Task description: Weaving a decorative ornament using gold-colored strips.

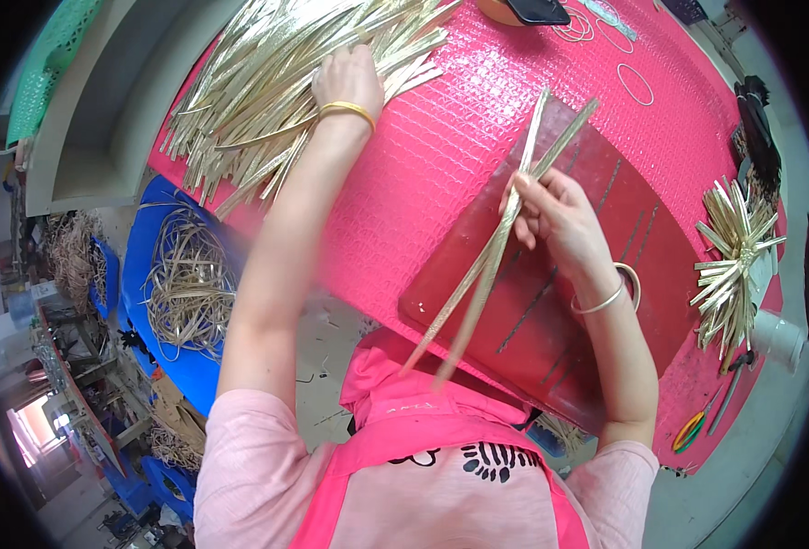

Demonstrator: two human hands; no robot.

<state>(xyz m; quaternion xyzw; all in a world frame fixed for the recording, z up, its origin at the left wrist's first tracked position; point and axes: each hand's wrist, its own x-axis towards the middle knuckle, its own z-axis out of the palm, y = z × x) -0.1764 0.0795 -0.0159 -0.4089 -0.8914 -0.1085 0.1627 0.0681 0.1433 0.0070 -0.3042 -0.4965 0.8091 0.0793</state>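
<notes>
My right hand (pixel 551 212) grips a few long gold strips (pixel 491 256) above a dark red board (pixel 596 274); the strips cross in the hand and fan out toward my chest and toward the far side. My left hand (pixel 348 80), with a gold bangle on the wrist, reaches out to a big heap of gold strips (pixel 267 91) at the far left of the pink textured table (pixel 441 165) and rests on them, fingers down among the strips.
A woven star of gold strips (pixel 732 261) lies at the table's right edge, with scissors (pixel 692 428) and a white cup (pixel 777 339) near it. Rubber bands (pixel 635 84) lie at the far side. A blue tub of loose straw-coloured strips (pixel 185 284) stands on the floor at left.
</notes>
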